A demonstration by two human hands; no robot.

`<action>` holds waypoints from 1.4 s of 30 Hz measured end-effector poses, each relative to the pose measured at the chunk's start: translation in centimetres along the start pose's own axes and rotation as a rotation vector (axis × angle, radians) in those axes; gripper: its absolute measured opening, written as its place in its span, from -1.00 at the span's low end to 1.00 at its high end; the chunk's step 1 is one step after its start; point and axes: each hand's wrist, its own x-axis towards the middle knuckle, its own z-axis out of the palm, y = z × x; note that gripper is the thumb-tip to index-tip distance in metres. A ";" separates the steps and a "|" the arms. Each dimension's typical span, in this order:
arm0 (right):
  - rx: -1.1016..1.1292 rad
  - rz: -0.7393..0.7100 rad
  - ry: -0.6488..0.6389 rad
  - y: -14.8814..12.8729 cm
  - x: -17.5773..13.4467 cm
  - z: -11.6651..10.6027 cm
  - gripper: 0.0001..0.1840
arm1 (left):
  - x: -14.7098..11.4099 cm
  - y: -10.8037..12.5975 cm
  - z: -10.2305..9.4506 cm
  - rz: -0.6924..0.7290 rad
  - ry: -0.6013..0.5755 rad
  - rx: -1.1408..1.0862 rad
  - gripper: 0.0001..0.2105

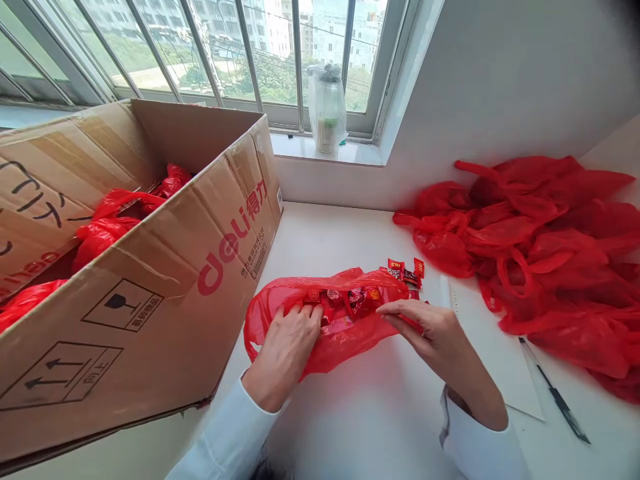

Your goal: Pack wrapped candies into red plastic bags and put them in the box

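A red plastic bag (pixel 335 350) lies with its mouth spread open on the white table in front of me. Small red wrapped packets (pixel 357 300), which look like candies, lie inside it. My left hand (pixel 295 330) reaches into the bag's left side, its fingers curled down among the packets; the fingertips are partly hidden. At the bag's right edge, my right hand (pixel 425 323) has its thumb and fingers drawn together on the rim. A few loose packets (pixel 413 270) lie on the table just beyond the bag's right end.
A tall cardboard box (pixel 235 220) with red bags (pixel 113 223) inside stands at left. A heap of red plastic bags (pixel 540 233) covers the right side. Nearby lie a white notepad (pixel 500 360) and a pen (pixel 560 397). A bagged jar (pixel 327 110) stands on the windowsill.
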 end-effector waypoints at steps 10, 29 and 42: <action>-0.322 0.134 -0.384 1.4 -1.0 3.4 -0.76 | 0.1 -0.4 4.2 0.003 -0.026 -0.139 -0.71; 0.426 0.137 -0.163 -1.8 2.3 4.2 -0.54 | -0.5 -1.5 -0.3 0.083 0.232 -0.716 -0.81; 0.605 0.144 -0.154 -3.1 -0.9 1.5 -0.93 | -2.3 -2.1 1.1 0.184 0.387 -0.565 -0.83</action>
